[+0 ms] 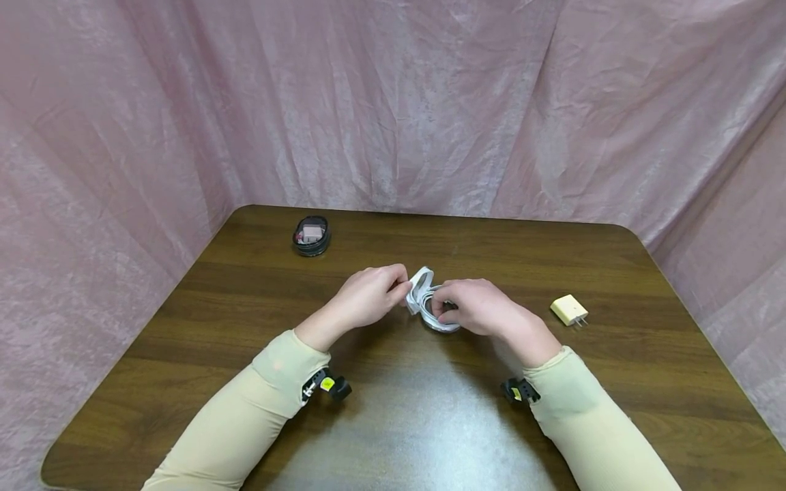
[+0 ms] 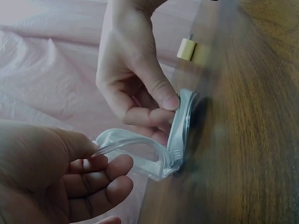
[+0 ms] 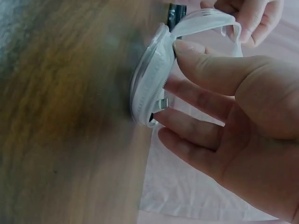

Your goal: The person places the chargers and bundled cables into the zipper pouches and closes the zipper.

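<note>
A small round clear case (image 1: 442,328) with a white zip stands unzipped at mid-table, its lid (image 1: 420,281) tilted up to the left. My left hand (image 1: 371,293) pinches the lid's edge between thumb and fingers; the left wrist view shows the lid bowed into a loop. Bent over the lower half from the right, my right hand (image 1: 475,305) has its thumb on the rim (image 3: 172,51) and its other fingertips at the opening. Beside those fingertips a metal cable connector (image 3: 163,103) pokes out. Most of the case's contents are hidden by the right hand.
A pale yellow plug charger (image 1: 569,310) lies to the right, prongs toward me. Toward the back left sits a round black-edged case (image 1: 312,247) with a pale charger inside. Pink curtains hang behind the wooden table (image 1: 245,273).
</note>
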`<action>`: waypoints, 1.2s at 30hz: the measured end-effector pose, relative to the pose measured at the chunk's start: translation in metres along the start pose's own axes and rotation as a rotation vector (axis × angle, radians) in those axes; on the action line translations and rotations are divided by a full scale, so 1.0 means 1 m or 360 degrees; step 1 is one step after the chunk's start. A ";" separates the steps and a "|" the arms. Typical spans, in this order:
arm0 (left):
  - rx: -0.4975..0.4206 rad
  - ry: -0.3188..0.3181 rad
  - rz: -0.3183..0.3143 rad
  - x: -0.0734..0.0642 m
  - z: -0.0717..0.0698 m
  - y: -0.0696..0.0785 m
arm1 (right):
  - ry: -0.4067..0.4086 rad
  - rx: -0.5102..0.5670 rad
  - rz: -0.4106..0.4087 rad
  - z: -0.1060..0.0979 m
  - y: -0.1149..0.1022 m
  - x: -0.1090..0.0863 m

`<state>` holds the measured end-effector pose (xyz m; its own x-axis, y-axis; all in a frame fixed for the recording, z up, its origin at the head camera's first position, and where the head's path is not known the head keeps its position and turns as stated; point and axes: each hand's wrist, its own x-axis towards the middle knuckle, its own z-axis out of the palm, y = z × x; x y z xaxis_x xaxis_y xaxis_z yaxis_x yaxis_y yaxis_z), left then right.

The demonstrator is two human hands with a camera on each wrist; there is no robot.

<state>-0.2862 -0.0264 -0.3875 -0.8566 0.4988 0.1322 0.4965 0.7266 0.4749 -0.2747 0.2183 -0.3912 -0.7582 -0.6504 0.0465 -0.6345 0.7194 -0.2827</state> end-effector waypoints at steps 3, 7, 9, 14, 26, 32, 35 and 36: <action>0.0031 0.0005 0.0030 -0.001 -0.001 0.002 | 0.0009 -0.0055 0.0000 0.001 -0.001 0.000; 0.0079 0.0021 0.0037 -0.001 -0.002 0.005 | 0.0033 -0.0110 0.0006 0.003 -0.002 0.000; 0.0095 0.0022 0.0013 0.000 -0.001 0.004 | 0.0035 -0.0111 0.0006 0.003 -0.002 0.000; 0.0091 0.0005 -0.0013 0.001 -0.001 0.003 | 0.0052 -0.0109 -0.0019 0.004 -0.002 -0.001; 0.0064 -0.0018 0.0021 0.001 0.000 0.003 | 0.0120 -0.0105 -0.0068 0.007 -0.002 -0.008; 0.0075 0.0009 0.0032 0.000 0.000 0.001 | 0.0036 -0.0014 -0.0043 0.002 -0.002 -0.011; 0.0078 0.0000 0.0021 0.000 -0.001 0.001 | -0.0003 -0.0028 -0.0027 0.002 -0.001 -0.011; 0.0079 -0.0006 0.0017 -0.001 -0.001 0.001 | -0.0009 -0.0044 -0.0027 0.002 -0.001 -0.010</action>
<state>-0.2854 -0.0265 -0.3866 -0.8507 0.5084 0.1339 0.5121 0.7438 0.4296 -0.2657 0.2233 -0.3936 -0.7465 -0.6639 0.0457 -0.6512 0.7147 -0.2551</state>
